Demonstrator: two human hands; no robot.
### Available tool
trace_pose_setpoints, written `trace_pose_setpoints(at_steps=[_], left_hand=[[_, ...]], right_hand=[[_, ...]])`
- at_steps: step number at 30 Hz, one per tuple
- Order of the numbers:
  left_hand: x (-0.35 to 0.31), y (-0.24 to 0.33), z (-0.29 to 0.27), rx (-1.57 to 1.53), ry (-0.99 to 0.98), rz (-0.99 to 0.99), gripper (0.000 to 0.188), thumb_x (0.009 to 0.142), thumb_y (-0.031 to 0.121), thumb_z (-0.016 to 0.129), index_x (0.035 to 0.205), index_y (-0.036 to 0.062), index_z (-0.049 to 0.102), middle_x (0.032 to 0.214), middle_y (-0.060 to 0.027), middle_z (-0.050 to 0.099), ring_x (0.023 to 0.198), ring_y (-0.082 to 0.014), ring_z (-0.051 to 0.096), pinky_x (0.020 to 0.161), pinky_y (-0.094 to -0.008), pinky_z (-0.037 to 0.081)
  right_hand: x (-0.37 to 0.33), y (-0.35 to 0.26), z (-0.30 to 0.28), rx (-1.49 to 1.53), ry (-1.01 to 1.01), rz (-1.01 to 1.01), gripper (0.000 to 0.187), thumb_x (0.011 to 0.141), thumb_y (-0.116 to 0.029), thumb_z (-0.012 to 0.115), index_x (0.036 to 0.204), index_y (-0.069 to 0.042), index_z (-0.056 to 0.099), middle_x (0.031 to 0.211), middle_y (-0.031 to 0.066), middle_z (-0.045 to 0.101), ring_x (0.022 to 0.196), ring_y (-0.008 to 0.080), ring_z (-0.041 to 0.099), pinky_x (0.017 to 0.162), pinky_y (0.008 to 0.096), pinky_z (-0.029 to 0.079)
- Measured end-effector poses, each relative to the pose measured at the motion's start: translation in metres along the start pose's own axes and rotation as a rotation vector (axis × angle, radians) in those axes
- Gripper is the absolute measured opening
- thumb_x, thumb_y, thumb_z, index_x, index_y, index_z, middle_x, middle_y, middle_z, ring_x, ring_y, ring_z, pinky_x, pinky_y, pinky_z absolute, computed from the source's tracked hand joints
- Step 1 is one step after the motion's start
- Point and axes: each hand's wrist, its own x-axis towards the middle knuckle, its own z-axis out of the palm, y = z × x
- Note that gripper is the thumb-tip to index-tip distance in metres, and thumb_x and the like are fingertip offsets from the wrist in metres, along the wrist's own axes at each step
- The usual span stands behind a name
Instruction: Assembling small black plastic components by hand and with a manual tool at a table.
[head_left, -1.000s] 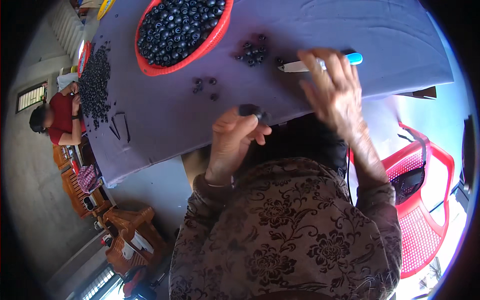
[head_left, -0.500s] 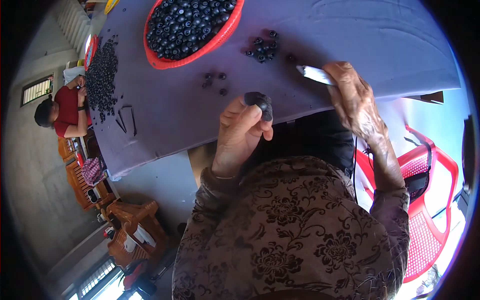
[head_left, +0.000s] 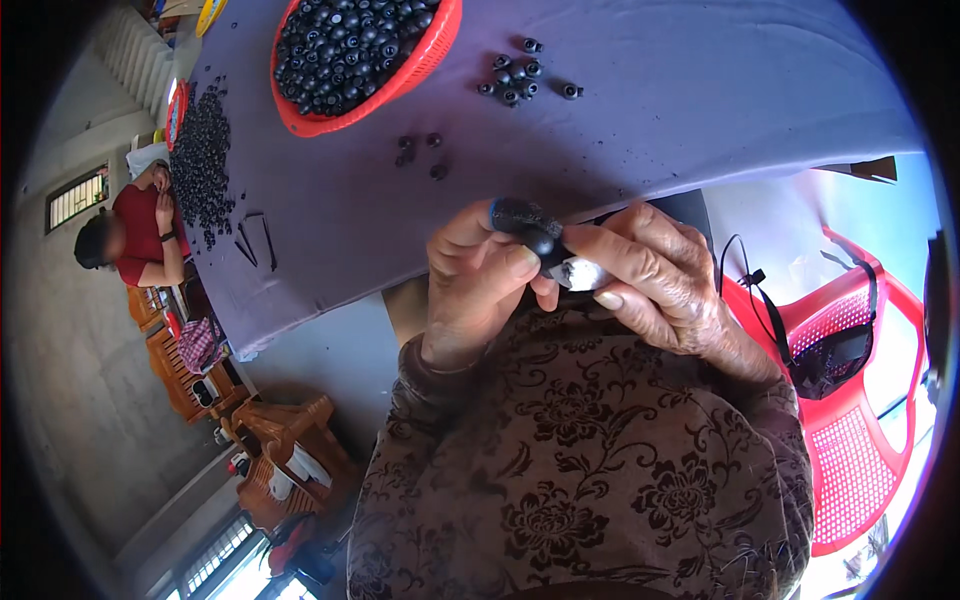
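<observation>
My left hand pinches a small, round, glossy black piece between thumb and forefinger. A dark cover sits over that forefinger's tip. Closed around a short white-wrapped tool, my right hand meets the left in front of my body. The tool's greyish tip is at the lower right side of the black piece; whether it is a blade I cannot make out. Loose round black pieces with pale-edged openings lie on the table beyond my hands, and a few more lie to their left.
A red basket heaped with black pieces stands on the purple-grey tablecloth. To the left are a spread of black pieces, thin dark rods and a person in red. A red plastic chair stands at right.
My right hand has come down and left with the white-wrapped tool, bringing its tip to the black piece in my left hand. The view has shifted slightly.
</observation>
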Motion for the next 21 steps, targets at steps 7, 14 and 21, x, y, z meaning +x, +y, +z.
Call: trace_pose_setpoints(at_steps=[7, 14, 21], left_hand=[[-0.0021, -0.0045, -0.001, 0.066, -0.016, 0.081, 0.025, 0.081, 0.002, 0.055, 0.106, 0.0008, 0.056, 0.089, -0.01, 0.059, 0.064, -0.0144, 0.057, 0.049, -0.0262, 0.051], [-0.0027, -0.0059, -0.0034, 0.073, 0.014, 0.092, 0.028, 0.078, -0.009, 0.057, 0.103, 0.0026, 0.058, 0.087, -0.0098, 0.06, 0.067, -0.015, 0.059, 0.053, -0.027, 0.054], [-0.0028, -0.0078, -0.0025, 0.123, 0.05, 0.145, 0.035, 0.074, -0.013, 0.06, 0.105, 0.0015, 0.055, 0.086, -0.0126, 0.059, 0.068, -0.0164, 0.059, 0.056, -0.0275, 0.053]], right_hand=[[-0.0017, 0.0011, 0.0077, -0.095, 0.074, -0.039, 0.033, 0.085, -0.016, 0.058, 0.109, 0.007, 0.057, 0.09, 0.0131, 0.06, 0.067, 0.0214, 0.058, 0.058, 0.0317, 0.049], [0.0003, -0.001, 0.0098, -0.093, 0.088, -0.009, 0.033, 0.083, -0.014, 0.06, 0.108, 0.007, 0.057, 0.092, 0.0144, 0.061, 0.069, 0.0222, 0.059, 0.059, 0.0319, 0.05], [-0.0006, -0.0003, 0.0118, -0.078, 0.088, 0.01, 0.034, 0.084, -0.015, 0.06, 0.109, 0.008, 0.057, 0.092, 0.0147, 0.061, 0.071, 0.0231, 0.06, 0.061, 0.0316, 0.05]])
